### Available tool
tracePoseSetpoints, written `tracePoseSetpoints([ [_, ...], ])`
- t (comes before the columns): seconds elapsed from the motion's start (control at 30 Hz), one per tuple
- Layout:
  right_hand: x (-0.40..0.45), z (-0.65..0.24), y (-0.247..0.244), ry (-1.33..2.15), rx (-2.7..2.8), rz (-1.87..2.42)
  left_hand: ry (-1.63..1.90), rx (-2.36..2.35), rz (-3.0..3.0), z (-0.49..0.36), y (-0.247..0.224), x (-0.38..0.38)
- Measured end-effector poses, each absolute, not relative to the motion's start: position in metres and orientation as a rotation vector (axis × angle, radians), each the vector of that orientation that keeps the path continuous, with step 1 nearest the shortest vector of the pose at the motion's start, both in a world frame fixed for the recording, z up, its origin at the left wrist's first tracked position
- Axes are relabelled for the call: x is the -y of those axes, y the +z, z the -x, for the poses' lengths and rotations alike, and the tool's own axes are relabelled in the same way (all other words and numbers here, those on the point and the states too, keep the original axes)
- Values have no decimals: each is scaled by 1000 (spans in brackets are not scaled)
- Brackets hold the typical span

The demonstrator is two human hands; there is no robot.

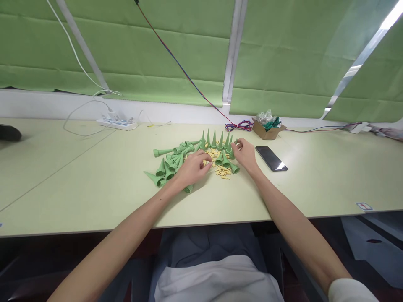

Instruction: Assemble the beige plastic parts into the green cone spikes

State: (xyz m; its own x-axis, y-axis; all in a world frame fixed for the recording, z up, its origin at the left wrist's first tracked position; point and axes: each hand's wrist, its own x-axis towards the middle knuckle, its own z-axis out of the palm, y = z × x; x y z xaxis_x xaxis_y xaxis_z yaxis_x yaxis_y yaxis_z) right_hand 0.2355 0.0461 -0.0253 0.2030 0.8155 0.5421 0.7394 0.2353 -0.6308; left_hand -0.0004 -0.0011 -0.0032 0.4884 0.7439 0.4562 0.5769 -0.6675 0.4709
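Note:
My right hand [245,154] is closed around a green plastic cone-shaped spike at the right end of a standing row; most of that spike is hidden by the fingers. The row of upright green spikes [214,139] runs to its left, tips up. Over the small yellow pegs [223,172] hovers my left hand [197,167], thumb and forefinger curled nearly together; whatever is between them is too small to make out. More green spikes [160,168] lie heaped beyond and left of this hand, partly covered by it. A few others [225,161] lie among the pegs.
Right of my hand lies a black phone [271,158]. Behind it stands a small cardboard box [267,131] with clear plastic and green material. A coiled red-blue wire [239,125] and a white power strip [117,123] lie along the back of the pale table [78,188].

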Motion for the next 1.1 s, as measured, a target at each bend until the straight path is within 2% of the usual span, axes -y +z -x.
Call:
tracePoseSetpoints([
  [0.17,-33,-228,-13,17,1335,1391,952,-1116,-2478,0,-3,1],
  [0.3,-30,-222,-11,83,1538,1316,950,-1124,-2484,0,-4,1],
  [0.57,-32,-218,-19,192,1885,1565,942,-1133,-2510,1,-3,1],
  [0.8,-28,-216,-15,245,1908,1721,936,-1118,-2517,1,-4,1],
  [1.1,-27,-214,-13,320,1861,1711,945,-1104,-2516,1,-4,1],
])
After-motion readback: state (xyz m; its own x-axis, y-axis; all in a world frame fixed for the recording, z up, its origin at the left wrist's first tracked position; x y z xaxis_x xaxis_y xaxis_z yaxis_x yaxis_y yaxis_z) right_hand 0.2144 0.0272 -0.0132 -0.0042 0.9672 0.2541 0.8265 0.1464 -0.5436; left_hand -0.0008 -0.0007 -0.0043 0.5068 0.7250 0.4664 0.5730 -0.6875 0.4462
